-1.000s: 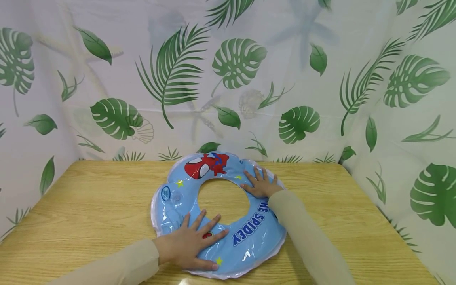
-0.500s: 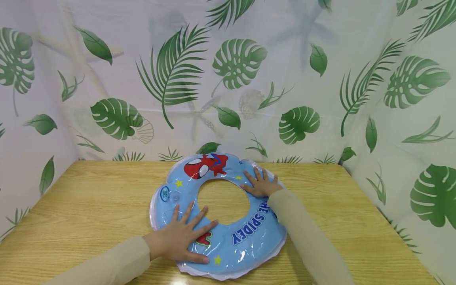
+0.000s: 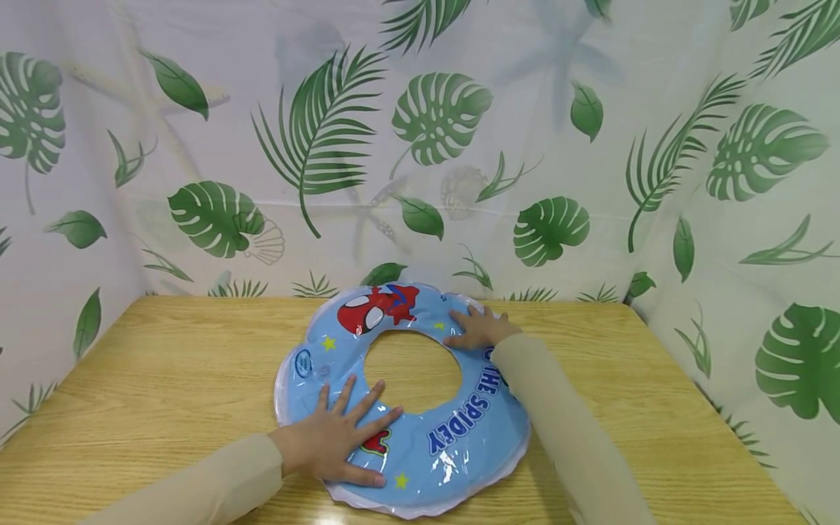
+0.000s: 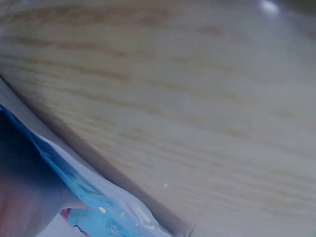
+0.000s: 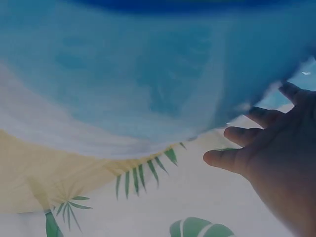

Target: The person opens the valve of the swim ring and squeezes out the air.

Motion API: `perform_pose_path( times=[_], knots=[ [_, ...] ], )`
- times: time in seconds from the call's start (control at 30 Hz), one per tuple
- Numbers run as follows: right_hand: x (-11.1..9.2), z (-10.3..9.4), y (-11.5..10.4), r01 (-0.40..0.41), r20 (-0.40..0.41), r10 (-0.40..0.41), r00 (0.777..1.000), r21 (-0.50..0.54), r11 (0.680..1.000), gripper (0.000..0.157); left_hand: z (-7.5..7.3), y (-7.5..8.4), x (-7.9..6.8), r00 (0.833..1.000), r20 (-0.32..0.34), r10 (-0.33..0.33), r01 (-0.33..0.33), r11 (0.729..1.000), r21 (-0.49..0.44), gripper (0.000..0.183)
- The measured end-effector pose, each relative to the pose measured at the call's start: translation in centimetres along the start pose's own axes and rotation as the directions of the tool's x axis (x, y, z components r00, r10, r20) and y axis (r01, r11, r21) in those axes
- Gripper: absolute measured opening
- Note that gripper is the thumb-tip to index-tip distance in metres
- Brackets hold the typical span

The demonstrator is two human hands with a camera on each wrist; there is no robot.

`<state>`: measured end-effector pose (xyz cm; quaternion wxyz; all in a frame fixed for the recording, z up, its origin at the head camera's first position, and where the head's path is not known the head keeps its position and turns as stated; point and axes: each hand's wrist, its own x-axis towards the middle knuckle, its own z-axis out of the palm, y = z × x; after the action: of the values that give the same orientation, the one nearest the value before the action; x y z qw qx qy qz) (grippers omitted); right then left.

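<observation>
A light-blue inflatable swim ring (image 3: 420, 481) lies on the wooden table, printed with a red cartoon figure, yellow stars and "THE SPIDEY" lettering. My left hand (image 3: 335, 441), fingers spread, rests on its near left part and covers some of a red print. On the far right part lies my right hand (image 3: 479, 329), its fingers pointing left toward the hole. In the left wrist view the pale edge of the ring (image 4: 118, 197) runs beside the dim hand. The right wrist view has the right hand (image 5: 281, 143) with fingers extended at the blue ring (image 5: 138, 74).
The wood-grain table (image 3: 177, 379) extends around the ring. Behind it hangs a white curtain (image 3: 446, 240) with green leaf prints, which continues along both sides. A round logo and a small valve mark the left of the ring.
My left hand has slid left across the ring, uncovering more of the red print. The right hand has shifted slightly and its wrist looks raised, with its fingers flatter to the view.
</observation>
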<state>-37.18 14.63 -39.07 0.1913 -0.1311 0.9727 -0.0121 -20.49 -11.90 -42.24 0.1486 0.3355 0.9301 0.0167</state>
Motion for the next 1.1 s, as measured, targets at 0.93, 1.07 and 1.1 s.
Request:
perform_pose_path(
  times=[0.93, 1.07, 1.1],
  knots=[
    [2.9, 1.4, -4.7, 0.075, -0.216, -0.046, 0.975, 0.126, 0.989, 0.064, -0.1, 0.1, 0.0, 1.000, 0.004, -0.009, 0.009, 1.000, 0.012, 0.085],
    [3.1, 1.8, -4.8, 0.050, -0.190, -0.031, 0.981, 0.093, 0.994, 0.062, -0.1, 0.0, 0.0, 1.000, -0.002, 0.002, -0.002, 1.000, 0.009, 0.084],
    [3.1, 1.9, -4.8, 0.044, -0.182, -0.027, 0.983, 0.087, 0.995, 0.061, 0.0, 0.0, 0.0, 1.000, -0.004, 0.005, -0.005, 1.000, 0.009, 0.084]
  ],
)
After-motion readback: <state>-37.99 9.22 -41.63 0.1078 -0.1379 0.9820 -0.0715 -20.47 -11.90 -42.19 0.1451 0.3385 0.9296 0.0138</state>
